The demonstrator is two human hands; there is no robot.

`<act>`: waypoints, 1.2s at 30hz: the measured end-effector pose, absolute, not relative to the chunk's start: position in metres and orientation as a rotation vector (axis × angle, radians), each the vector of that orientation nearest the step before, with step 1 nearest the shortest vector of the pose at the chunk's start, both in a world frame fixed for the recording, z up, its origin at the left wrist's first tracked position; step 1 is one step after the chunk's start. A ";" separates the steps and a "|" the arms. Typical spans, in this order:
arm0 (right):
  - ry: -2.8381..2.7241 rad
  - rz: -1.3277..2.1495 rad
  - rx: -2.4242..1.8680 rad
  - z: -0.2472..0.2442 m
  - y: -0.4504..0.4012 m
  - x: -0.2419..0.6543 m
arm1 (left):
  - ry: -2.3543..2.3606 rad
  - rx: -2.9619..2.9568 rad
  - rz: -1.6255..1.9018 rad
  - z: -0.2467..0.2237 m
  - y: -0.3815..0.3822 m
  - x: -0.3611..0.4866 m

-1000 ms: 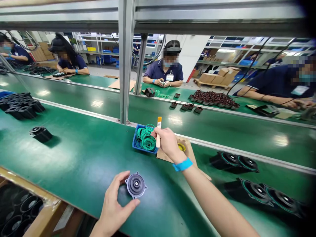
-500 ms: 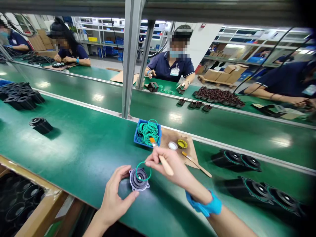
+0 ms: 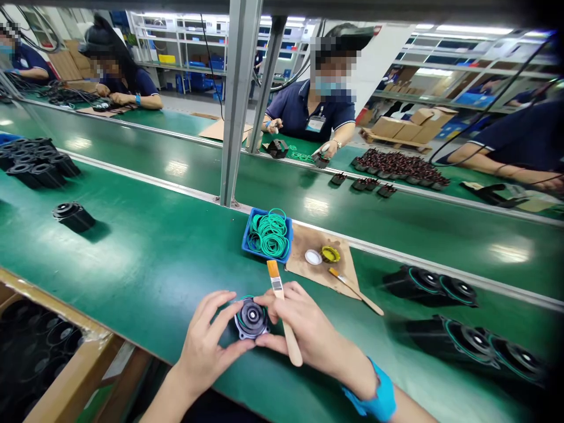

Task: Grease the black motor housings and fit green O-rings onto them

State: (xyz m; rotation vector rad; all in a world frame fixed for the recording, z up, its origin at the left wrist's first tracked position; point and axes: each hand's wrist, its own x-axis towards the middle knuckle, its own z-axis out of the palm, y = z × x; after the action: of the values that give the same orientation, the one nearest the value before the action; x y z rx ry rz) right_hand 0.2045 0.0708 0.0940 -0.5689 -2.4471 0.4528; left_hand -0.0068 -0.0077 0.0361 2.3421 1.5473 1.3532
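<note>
- Steady the round dark housing (image 3: 252,315) between both hands, near the front edge of the green bench (image 3: 176,282), clamping its left side with the left hand (image 3: 206,332).
- Press the green ring (image 3: 247,296) evenly all the way round, best without twisting or stretching.
- Gripping the brush (image 3: 290,339) in the right hand (image 3: 311,323) while also touching the housing, hold it clear of the ring.
- Check the stretch hidden from view.

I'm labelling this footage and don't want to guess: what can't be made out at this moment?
All in the head view:
- Green ring at the round part: partly hidden by the left hand and right hand.
- Blue bin: its lowest rings, buried under others.
- Carton: cut off by left and bottom edges.
- Badge: lettering too small.
</note>
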 end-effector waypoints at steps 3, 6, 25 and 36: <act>-2.398 0.390 -0.502 0.084 0.067 0.209 | 1.489 2.385 1.464 0.036 -0.007 -0.005; -2.367 0.322 -0.482 0.076 0.063 0.213 | 1.461 2.424 1.535 0.035 -0.007 -0.003; -2.316 0.119 -0.408 0.076 0.058 0.213 | 1.462 2.409 1.487 0.034 -0.008 -0.002; -2.381 0.098 -0.098 0.068 0.058 0.218 | 1.516 2.402 1.647 0.027 -0.013 0.013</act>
State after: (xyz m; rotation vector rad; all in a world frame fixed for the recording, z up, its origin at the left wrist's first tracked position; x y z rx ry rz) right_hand 0.2184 0.0575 0.0682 -0.0977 -2.3813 0.0979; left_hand 0.0133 -0.0130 0.0269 2.4015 1.5159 1.6466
